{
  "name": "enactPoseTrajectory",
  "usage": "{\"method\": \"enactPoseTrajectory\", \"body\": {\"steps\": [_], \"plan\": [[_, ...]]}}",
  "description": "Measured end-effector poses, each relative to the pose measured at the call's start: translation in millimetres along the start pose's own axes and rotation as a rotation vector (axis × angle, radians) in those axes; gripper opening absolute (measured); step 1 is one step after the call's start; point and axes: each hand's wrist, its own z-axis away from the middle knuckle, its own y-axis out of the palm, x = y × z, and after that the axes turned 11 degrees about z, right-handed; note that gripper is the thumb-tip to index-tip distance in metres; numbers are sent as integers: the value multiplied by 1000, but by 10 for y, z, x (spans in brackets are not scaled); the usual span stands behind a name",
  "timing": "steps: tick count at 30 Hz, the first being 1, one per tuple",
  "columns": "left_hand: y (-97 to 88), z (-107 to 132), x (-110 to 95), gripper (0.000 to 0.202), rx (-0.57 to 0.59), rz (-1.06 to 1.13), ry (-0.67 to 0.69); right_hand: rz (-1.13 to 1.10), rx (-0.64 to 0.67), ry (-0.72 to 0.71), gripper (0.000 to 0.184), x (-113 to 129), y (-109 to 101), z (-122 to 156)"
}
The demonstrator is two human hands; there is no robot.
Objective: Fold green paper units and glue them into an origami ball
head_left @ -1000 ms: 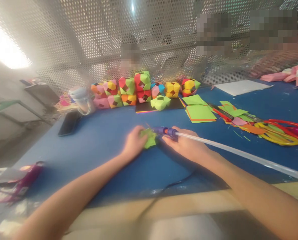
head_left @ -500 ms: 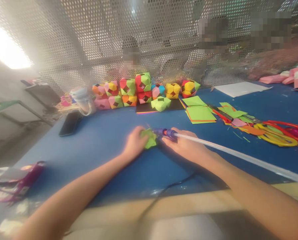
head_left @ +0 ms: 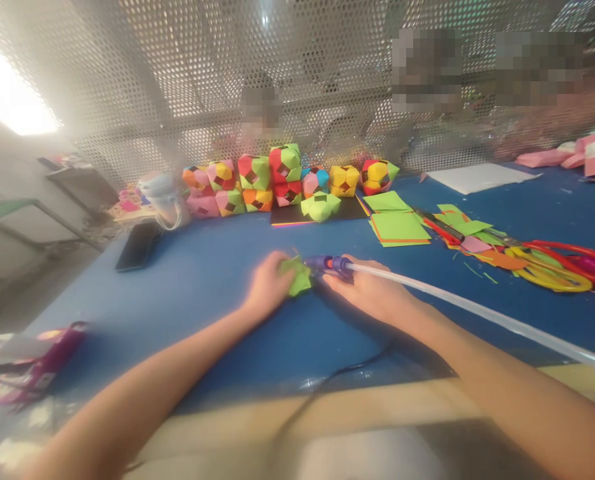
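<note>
My left hand (head_left: 267, 288) is closed on a small folded green paper piece (head_left: 297, 275) that rests on the blue table (head_left: 202, 280). My right hand (head_left: 370, 293) grips a purple glue gun (head_left: 327, 265) with a long clear glue stick (head_left: 477, 312) running back to the right. The gun's tip touches the green paper piece. A black cord (head_left: 347, 370) trails from under my right hand toward the table's near edge.
Several coloured paper cubes (head_left: 287, 177) are stacked at the back by a perforated metal screen (head_left: 227, 80). Green paper sheets (head_left: 397, 223), scissors (head_left: 552, 263) and scraps lie to the right. A black phone (head_left: 138, 245) lies at left, a pink tool (head_left: 47, 363) near left.
</note>
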Motion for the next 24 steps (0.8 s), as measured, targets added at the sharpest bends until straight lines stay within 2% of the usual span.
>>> {"method": "enactPoseTrajectory", "body": {"steps": [7, 11, 15, 18, 24], "plan": [[-14, -25, 61, 18, -41, 39, -17, -300, -59, 27, 29, -101, -20, -20], [-26, -56, 109, 19, -67, 154, -39, -345, -57, 77, 35, -142, 3, -50], [-41, -61, 108, 21, -51, 260, -93, -325, -67, 83, 34, -161, 70, -83], [-49, -49, 86, 24, -28, 341, -138, -225, -68, 131, 33, -189, 142, -124], [-45, -12, 53, 31, 31, 552, -199, 34, 123, 183, 41, -282, 155, -229]]}}
